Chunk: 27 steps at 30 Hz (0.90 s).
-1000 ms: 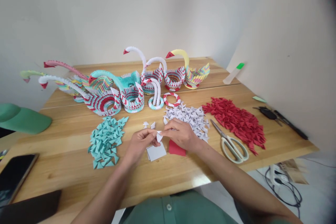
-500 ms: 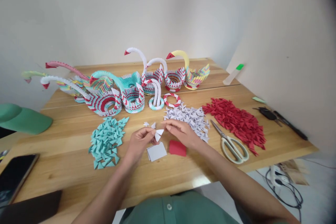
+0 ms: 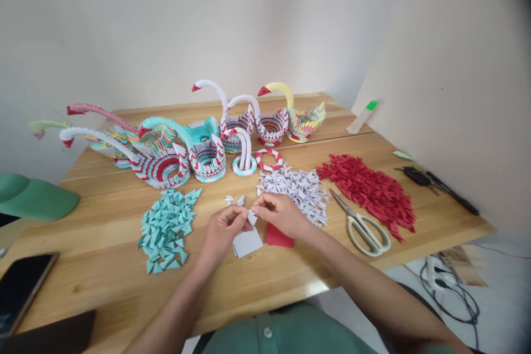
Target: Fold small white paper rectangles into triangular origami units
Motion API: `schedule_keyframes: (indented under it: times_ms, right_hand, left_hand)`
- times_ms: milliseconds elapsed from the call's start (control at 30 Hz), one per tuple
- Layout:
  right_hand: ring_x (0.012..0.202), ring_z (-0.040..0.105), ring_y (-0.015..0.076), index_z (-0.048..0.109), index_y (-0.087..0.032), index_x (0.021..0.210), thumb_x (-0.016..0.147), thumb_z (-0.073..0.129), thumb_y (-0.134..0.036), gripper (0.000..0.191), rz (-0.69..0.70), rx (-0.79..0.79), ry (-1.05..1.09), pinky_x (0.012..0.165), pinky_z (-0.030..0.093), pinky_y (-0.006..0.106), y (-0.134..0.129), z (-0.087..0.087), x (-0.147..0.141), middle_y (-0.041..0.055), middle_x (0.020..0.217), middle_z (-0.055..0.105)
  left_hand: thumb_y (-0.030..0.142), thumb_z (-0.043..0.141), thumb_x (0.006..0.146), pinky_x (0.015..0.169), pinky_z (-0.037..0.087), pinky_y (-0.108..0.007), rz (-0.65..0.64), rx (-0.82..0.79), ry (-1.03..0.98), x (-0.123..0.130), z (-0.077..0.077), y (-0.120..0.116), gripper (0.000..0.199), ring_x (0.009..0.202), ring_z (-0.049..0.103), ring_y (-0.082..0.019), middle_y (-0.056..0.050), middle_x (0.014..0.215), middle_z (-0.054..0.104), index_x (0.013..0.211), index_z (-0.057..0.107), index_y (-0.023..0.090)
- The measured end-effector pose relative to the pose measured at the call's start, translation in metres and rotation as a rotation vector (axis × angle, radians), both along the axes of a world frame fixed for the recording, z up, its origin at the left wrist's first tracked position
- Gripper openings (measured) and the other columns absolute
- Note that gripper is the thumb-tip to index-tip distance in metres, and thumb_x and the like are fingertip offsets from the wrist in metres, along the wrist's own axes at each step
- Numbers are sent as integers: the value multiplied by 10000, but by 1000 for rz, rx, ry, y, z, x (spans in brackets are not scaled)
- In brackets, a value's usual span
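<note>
My left hand (image 3: 224, 228) and my right hand (image 3: 279, 214) meet over the wooden table (image 3: 103, 215), both pinching a small folded white paper piece (image 3: 251, 215) between fingertips. Under them lie a white paper square stack (image 3: 246, 243) and a red paper square (image 3: 279, 237). Two small white folded pieces (image 3: 234, 199) sit just beyond my fingers. A pile of white folded triangles (image 3: 296, 187) lies past my right hand, a teal pile (image 3: 166, 227) to my left, a red pile (image 3: 369, 188) to the right.
Several modular paper swans (image 3: 199, 138) stand in a row at the back. Scissors (image 3: 363, 227) lie between the white and red piles. A green cap (image 3: 35, 198) and a phone (image 3: 20, 290) are at the left; keys and a pen (image 3: 431, 182) at the right edge.
My right hand let go of the white piece half a second ago, then came back to pinch it again with the left. The view shifted slightly.
</note>
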State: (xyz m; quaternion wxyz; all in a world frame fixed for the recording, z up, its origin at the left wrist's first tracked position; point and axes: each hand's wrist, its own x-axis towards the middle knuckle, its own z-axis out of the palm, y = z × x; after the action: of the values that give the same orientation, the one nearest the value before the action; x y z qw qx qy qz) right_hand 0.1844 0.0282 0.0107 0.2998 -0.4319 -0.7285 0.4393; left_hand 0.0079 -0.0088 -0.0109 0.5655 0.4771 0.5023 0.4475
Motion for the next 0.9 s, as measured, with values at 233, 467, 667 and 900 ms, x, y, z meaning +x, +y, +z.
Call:
schedule_keyframes:
  times_ms: [233, 467, 667, 900]
  right_hand:
    - [718, 564, 133, 625, -181, 806, 897, 578, -235, 116, 37, 343, -133, 680, 399, 241, -1, 19, 6, 7, 773, 625]
    - [676, 565, 128, 624, -183, 883, 837, 651, -315, 143, -60, -32, 124, 631, 425, 238, -14, -4, 11, -4, 786, 650]
    - [676, 556, 134, 610, -184, 746, 816, 653, -269, 118, -128, -16, 174, 640, 423, 252, -16, -10, 2, -4, 728, 634]
    - [684, 572, 145, 596, -187, 739, 811, 645, -284, 131, -133, -49, 197, 631, 432, 265, -16, -10, 2, 14, 762, 651]
  left_hand:
    - [310, 661, 769, 558, 428, -227, -46, 32, 29, 0, -2, -2, 163, 512, 534, -105, 19, 562, 615, 730, 628, 155]
    - [340, 679, 779, 563, 411, -211, -5, -4, -129, -5, 3, 0, 218, 519, 521, -82, 0, 639, 648, 686, 647, 146]
    - [361, 702, 756, 545, 405, -217, -29, -14, -106, -3, 3, -1, 236, 511, 517, -95, -5, 585, 640, 671, 669, 144]
    - [345, 701, 754, 552, 409, -211, -57, -19, -72, -4, 4, -3, 217, 527, 538, -96, -12, 615, 667, 675, 674, 145]
